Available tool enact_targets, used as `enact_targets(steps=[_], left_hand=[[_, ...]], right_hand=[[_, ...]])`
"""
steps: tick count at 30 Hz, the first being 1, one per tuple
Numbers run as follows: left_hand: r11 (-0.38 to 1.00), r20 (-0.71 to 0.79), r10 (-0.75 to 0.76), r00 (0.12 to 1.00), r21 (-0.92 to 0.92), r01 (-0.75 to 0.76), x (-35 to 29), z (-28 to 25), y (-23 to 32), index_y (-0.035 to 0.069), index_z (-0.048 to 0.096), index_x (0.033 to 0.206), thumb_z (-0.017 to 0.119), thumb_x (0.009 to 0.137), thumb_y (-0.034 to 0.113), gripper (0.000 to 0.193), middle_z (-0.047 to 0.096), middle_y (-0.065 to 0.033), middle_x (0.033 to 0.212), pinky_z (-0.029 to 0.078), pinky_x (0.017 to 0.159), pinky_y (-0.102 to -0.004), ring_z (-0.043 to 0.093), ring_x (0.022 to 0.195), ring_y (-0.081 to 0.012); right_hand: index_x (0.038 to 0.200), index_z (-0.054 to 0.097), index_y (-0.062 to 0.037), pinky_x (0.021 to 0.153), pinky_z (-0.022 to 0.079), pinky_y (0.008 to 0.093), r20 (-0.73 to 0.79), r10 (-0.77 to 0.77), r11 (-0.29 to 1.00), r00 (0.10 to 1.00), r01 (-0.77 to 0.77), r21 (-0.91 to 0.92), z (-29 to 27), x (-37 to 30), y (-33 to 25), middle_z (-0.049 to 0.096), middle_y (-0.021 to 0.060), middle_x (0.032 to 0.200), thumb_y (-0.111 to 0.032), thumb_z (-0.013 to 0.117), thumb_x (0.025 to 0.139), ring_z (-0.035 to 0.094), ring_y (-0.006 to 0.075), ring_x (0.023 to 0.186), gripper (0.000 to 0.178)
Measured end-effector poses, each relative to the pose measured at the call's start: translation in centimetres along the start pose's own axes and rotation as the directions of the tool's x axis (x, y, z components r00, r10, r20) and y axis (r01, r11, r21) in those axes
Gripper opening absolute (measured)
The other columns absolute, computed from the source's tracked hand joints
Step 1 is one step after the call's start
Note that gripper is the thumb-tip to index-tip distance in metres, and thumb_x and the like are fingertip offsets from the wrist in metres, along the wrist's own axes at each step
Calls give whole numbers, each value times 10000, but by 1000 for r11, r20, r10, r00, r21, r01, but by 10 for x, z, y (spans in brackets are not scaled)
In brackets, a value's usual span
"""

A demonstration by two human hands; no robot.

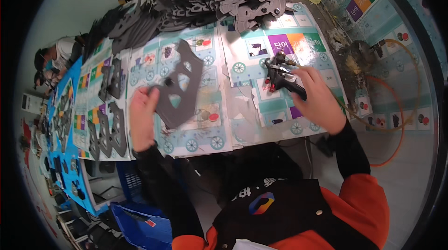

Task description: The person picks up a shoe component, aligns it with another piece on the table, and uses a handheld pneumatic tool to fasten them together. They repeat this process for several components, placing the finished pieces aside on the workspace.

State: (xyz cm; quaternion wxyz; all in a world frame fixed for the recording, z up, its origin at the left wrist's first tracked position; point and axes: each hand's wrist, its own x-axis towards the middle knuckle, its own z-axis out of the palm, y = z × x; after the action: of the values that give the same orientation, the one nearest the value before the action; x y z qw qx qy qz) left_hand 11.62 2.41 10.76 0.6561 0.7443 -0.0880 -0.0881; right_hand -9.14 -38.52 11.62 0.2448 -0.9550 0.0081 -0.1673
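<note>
My left hand pinches the left edge of a flat grey cut-out piece, which looks like a shoe upper part. It has several openings and a wavy edge, and is tilted above the patterned table sheet. At the right, my right hand closes around the black handle of a small spray gun with metal fittings and red knobs. Part of the handle is hidden by the fingers. More grey cut-out pieces lie in rows at the left of the table.
A big heap of grey pieces lines the far side. Yellow and orange hoses loop at the right, beside a crusted ledge. A blue crate stands below left. Other people sit beyond a blue table.
</note>
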Motion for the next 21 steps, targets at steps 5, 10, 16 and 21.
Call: enact_targets(steps=[5,10,16,21], left_hand=[[1000,-146,13,989,20,-10,-74,52,-73,-7,614,1138,721,1063,154,207,731,-29,984,484,791,-252,605,857,-72],[826,-293,340,894,547,-135,-95,64,-80,31,641,1039,777,996,138,178,660,-73,854,497,721,-348,589,776,-167],[820,-327,425,844,534,-206,-99,71,-97,39,639,1005,805,968,149,203,567,-60,753,436,638,-364,521,676,-206],[850,-314,372,874,493,-185,-96,72,-91,42,649,1028,814,963,149,207,560,-56,755,439,632,-358,516,668,-199]], right_hand=[[1374,535,63,1113,480,492,216,-58,982,975,95,-162,23,34,41,558,227,1358,-149,865,828,515,443,1353,672],[1426,531,39,1126,471,471,425,70,957,902,60,-285,25,55,39,589,226,1365,-255,903,826,552,436,1324,765],[1292,535,73,1005,530,462,511,84,951,855,85,-299,24,55,33,595,252,1278,-92,815,834,606,428,1198,562],[1397,529,92,854,592,351,382,151,977,912,-197,85,21,57,26,662,170,1091,99,612,843,695,269,985,560]])
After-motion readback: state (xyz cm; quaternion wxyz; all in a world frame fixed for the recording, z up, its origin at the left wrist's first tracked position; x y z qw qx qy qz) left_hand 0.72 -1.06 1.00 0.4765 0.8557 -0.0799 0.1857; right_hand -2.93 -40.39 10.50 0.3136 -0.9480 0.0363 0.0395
